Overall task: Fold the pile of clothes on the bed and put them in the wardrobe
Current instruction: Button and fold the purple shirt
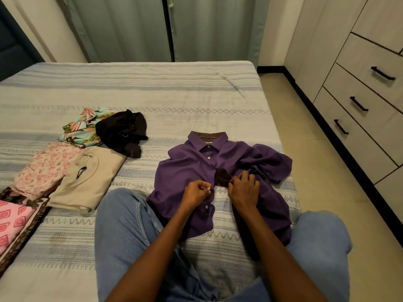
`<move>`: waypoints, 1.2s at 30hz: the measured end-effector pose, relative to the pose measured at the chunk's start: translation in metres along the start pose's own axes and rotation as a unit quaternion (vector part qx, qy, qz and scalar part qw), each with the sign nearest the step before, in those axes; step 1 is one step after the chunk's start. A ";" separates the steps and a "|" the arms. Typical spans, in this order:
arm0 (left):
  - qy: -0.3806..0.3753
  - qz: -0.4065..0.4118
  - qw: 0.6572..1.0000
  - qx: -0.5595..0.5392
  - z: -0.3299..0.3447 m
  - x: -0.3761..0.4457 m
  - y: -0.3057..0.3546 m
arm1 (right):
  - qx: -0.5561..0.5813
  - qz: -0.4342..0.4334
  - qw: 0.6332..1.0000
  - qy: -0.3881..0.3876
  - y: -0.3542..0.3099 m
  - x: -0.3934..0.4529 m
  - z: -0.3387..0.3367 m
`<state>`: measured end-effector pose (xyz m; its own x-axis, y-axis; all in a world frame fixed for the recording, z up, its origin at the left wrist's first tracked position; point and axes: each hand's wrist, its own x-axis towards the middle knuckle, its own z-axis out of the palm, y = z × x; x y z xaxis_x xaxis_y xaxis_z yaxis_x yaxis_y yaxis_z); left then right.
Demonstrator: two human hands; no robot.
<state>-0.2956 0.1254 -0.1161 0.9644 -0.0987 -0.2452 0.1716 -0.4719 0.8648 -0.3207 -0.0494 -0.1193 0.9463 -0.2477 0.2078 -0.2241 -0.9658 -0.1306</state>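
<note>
- Your left hand (pixel 196 191) pinches a white button (pixel 208 188) on the left front edge of the purple shirt (pixel 187 171).
- Your right hand (pixel 244 188) has its grip clenched on the opposite front edge, beside the gap showing the dark lining.
- The purple shirt lies face up on the bed (pixel 130 88), collar away from you, between your jeans-clad knees.
- Folded clothes (pixel 87 177) sit to your left, with a crumpled black garment (pixel 122 131) beyond them.
- No label or writing can be read.
- The wardrobe drawers (pixel 366 94) stand to your right.
</note>
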 end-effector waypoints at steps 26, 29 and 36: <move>-0.008 -0.043 0.961 -0.274 0.003 -0.022 0.026 | 0.399 0.077 0.910 -0.081 -0.012 -0.022 -0.031; -0.008 -0.045 0.961 -0.272 0.005 -0.024 0.024 | 0.390 0.075 0.914 -0.085 -0.012 -0.023 -0.032; 0.008 -0.046 0.955 -0.292 0.008 -0.026 0.024 | 0.362 0.048 0.928 -0.075 -0.018 -0.030 -0.032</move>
<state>-0.3184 0.1093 -0.0921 0.9419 -0.0655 -0.3295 0.3346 0.0926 0.9378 -0.3520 -0.0272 -0.0924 0.9641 -0.2637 0.0312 -0.1453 -0.6223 -0.7692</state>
